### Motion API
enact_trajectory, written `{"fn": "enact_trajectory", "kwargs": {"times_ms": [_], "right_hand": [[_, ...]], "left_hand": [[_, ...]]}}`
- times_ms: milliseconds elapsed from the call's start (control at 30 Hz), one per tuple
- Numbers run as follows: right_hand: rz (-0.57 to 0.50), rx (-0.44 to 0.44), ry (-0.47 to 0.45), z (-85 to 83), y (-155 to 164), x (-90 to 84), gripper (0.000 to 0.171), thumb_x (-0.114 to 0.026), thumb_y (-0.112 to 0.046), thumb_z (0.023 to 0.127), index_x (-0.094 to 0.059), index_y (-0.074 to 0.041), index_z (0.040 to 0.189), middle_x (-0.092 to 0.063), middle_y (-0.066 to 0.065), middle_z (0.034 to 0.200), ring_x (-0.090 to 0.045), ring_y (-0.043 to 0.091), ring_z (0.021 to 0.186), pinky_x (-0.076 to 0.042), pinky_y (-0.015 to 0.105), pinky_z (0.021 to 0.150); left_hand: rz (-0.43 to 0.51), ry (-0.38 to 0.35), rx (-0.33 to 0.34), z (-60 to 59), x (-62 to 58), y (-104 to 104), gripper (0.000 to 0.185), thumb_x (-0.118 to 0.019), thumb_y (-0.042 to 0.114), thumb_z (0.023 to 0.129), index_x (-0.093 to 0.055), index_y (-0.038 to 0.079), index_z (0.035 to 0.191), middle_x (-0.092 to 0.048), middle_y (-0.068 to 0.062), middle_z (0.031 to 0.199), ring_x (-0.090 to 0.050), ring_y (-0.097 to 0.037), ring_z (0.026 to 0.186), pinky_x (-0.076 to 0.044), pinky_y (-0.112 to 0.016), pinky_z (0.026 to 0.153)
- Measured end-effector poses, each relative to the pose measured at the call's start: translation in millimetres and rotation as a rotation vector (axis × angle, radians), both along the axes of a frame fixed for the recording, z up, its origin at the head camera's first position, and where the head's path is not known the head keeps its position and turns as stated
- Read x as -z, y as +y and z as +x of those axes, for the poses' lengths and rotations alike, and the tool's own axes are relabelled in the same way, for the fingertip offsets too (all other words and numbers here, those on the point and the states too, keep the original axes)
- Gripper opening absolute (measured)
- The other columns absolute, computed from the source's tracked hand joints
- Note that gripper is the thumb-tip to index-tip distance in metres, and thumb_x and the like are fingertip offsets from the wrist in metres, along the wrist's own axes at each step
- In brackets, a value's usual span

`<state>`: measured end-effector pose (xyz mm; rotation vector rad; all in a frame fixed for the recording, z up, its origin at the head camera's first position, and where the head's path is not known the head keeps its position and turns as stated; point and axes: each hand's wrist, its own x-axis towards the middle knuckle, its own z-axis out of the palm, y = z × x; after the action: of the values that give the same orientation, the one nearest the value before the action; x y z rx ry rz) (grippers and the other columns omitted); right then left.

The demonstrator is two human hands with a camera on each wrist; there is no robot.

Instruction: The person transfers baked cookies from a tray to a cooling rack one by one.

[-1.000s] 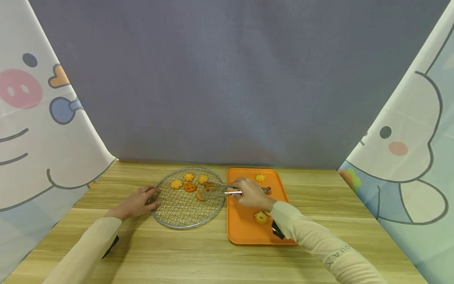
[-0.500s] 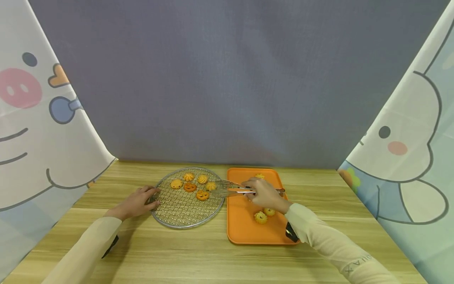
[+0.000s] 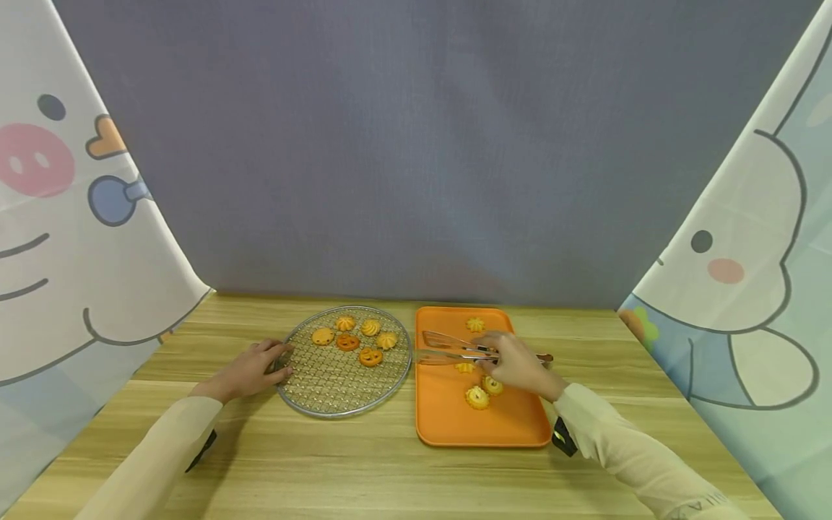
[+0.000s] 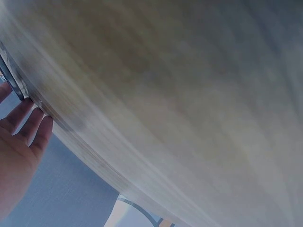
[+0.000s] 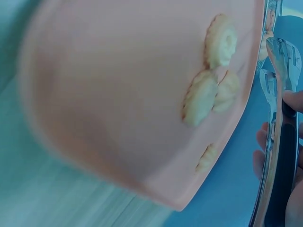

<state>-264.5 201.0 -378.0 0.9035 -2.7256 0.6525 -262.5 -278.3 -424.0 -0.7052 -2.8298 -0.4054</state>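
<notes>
**Steel tongs over the orange tray, arms apart and carrying nothing**

Steel tongs [image 3: 455, 348] lie across the far half of the orange tray [image 3: 513, 426], pinched near their hinge end by the right hand [image 3: 516, 365]; the blades point left of that grip toward the mesh rack and stand apart with nothing between them. Just nearer than the grip, three cookies [image 3: 479, 388] sit close together on the tray, and one more cookie [image 3: 476, 324] lies beyond it near the far rim. The right wrist view shows the same cluster [image 5: 213, 90] beside the tong blades [image 5: 279, 61].

To the left of the tong tips the round wire rack [image 3: 325, 404] rests on the wooden desk [image 3: 364, 469] with five cookies [image 3: 354, 338] along its far side. The left hand [image 3: 250, 372] lies flat, fingers relaxed, its fingertips [image 4: 28, 125] touching the rack's left rim. Cartoon-printed curtains [image 3: 71, 238] flank the desk.

A second ago the tongs reached over the rack, grasping a cookie; half a second ago that cookie lay on the rack and the tongs were pulling back. Now they are wholly over the tray. The left hand has not moved.
</notes>
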Motion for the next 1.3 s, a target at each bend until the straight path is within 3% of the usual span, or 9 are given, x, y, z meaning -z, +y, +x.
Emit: {"fn": "enact_trajectory", "kwargs": {"times_ms": [200,400,500,767,1067,1300], "right_hand": [[-0.019,0.024,-0.018,2.8,14.9,3.7,0.033,-0.067,-0.009,0.080,-0.064,-0.007,0.113,-0.065,0.012,0.106,-0.033,-0.001,0.044,-0.032,0.018,0.041],[-0.008,0.072,-0.010,8.0,26.7,7.3,0.033,-0.068,-0.010,0.079,-0.066,-0.008,0.112,-0.064,0.012,0.109,-0.057,0.011,0.067,-0.038,0.020,0.047],[-0.005,0.090,0.014,10.9,32.1,8.4,0.033,-0.068,-0.009,0.078,-0.066,-0.007,0.111,-0.065,0.012,0.109,-0.061,0.018,0.080,-0.041,0.022,0.053],[0.000,0.103,0.009,15.4,46.6,9.1,0.035,-0.068,-0.007,0.077,-0.064,-0.003,0.112,-0.063,0.015,0.109,-0.040,0.000,0.049,-0.033,0.020,0.043],[-0.021,0.110,0.014,17.5,58.6,9.4,0.034,-0.070,-0.006,0.075,-0.066,-0.004,0.109,-0.066,0.013,0.102,-0.040,0.002,0.051,-0.033,0.020,0.046],[0.010,0.121,0.018,18.1,61.4,11.5,0.033,-0.071,-0.006,0.075,-0.067,-0.004,0.107,-0.066,0.010,0.096,-0.050,0.005,0.062,-0.036,0.020,0.049]], "left_hand": [[0.000,-0.016,-0.001,-1.0,0.5,-0.9,0.046,-0.062,0.029,0.086,-0.055,0.001,0.122,-0.053,-0.026,0.118,-0.049,-0.049,0.103,-0.042,-0.059,0.082],[0.003,0.001,0.005,-1.3,0.6,-1.0,0.046,-0.063,0.029,0.085,-0.056,0.001,0.121,-0.054,-0.025,0.116,-0.051,-0.047,0.102,-0.043,-0.058,0.082],[0.002,-0.004,0.004,-0.9,0.2,-0.6,0.046,-0.063,0.029,0.085,-0.056,0.002,0.121,-0.054,-0.024,0.116,-0.051,-0.047,0.102,-0.043,-0.058,0.082],[-0.007,-0.002,0.003,1.3,-2.2,0.5,0.046,-0.063,0.029,0.085,-0.055,0.001,0.121,-0.055,-0.023,0.115,-0.052,-0.045,0.100,-0.043,-0.058,0.081],[-0.002,-0.012,0.002,2.2,-4.4,1.3,0.045,-0.063,0.028,0.086,-0.056,0.001,0.120,-0.055,-0.022,0.114,-0.052,-0.045,0.100,-0.043,-0.057,0.082],[-0.001,0.004,0.002,1.1,-2.6,0.2,0.044,-0.064,0.029,0.085,-0.057,0.002,0.120,-0.055,-0.022,0.114,-0.052,-0.045,0.100,-0.042,-0.058,0.082]]}}
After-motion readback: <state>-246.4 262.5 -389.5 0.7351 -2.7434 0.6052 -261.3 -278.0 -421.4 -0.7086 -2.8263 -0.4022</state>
